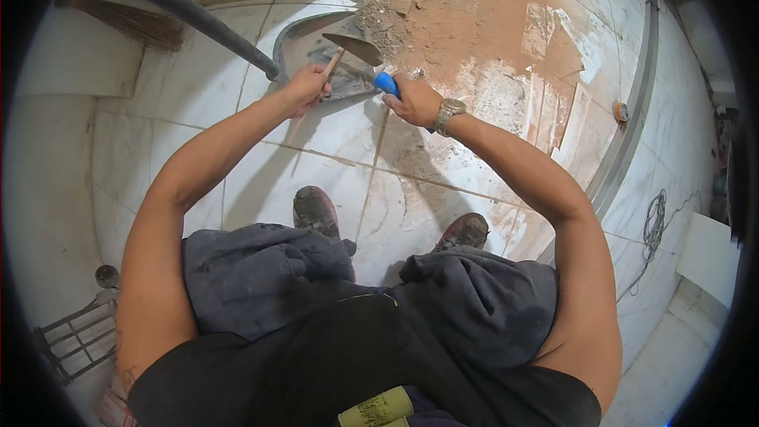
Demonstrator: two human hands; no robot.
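Note:
My left hand [307,90] is closed around a thin wooden strip [334,61] that sticks up past the fingers. In my right hand [416,101], a metal watch on its wrist, is a trowel [356,49] with a blue handle. Its pointed blade is over the dustpan [294,43], close to the top of the strip; whether blade and strip touch, I cannot tell. The grey dustpan lies on the tiles, its long dark pole [194,20] slanting up to the left. Reddish-brown dirt and rubble [451,20] spread over the floor right of the dustpan.
A straw broom [130,20] lies at the far left. A long metal bar [632,115] runs along the right, with a roll of tape [620,111] beside it. Further right is a tangled cord [654,225]. A black metal rack [79,332] stands at the lower left. My shoes are on the tiles.

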